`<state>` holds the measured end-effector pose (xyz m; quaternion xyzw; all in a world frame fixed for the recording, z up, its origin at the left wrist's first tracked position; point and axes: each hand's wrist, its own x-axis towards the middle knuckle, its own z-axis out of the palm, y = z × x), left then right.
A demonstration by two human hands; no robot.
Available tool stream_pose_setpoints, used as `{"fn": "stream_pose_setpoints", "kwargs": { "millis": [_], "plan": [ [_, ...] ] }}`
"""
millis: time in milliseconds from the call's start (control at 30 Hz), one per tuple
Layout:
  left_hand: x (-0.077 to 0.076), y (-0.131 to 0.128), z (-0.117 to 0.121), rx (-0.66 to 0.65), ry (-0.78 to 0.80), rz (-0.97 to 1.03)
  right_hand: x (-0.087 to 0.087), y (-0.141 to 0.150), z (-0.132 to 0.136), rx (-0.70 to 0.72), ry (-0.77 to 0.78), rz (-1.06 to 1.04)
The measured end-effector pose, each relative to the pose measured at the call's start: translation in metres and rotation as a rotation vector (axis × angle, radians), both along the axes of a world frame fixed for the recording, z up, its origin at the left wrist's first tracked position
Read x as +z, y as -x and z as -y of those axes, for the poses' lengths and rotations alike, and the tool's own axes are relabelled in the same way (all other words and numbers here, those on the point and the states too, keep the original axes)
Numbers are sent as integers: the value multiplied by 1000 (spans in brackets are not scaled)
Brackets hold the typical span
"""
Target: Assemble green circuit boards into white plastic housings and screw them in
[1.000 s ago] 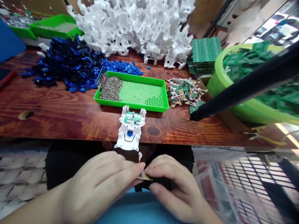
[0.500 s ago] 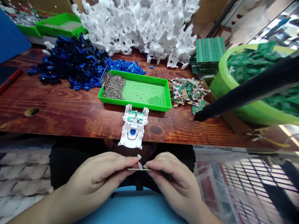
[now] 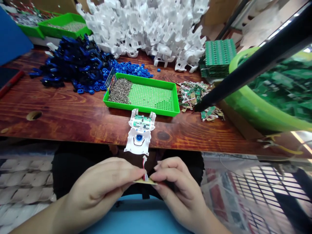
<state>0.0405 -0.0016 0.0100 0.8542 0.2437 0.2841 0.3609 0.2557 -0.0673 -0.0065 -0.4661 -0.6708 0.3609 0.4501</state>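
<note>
Between my two hands, just in front of the table edge, is a small circuit board seen nearly edge-on. Red and white wires rise from it to a white plug. My left hand pinches the board's left end, its thumb or finger against the wires. The right end is held by my right hand. Beyond them, at the table edge, lies a white plastic shell with a blue button. Touching it behind is another white housing with a green board inside.
On the wooden table sits a green tray with screws. Piles of blue parts, white shells and small wired boards surround it. A black rod slants across the right, before a green tub.
The board has tipped so more of its face shows, and the wires and plug now stand higher. The black rod's tip has swung up and left over the small boards.
</note>
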Motion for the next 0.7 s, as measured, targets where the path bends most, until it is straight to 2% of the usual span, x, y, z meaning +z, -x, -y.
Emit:
{"fn": "stream_pose_setpoints", "kwargs": {
  "millis": [200, 333, 500, 600, 700],
  "plan": [
    [-2, 2, -1, 12, 138, 50, 4, -5, -3, 185, 314, -210],
    [-3, -1, 0, -50, 188, 87, 0, 4, -6, 227, 310, -340],
    [-5, -2, 5, 74, 206, 116, -7, 13, -8, 170, 224, -407],
    [-4, -3, 6, 84, 328, 121, -10, 15, -9, 182, 224, -438],
    [-2, -4, 6, 67, 487, 101, -10, 16, -9, 215, 301, -536]
  ]
}}
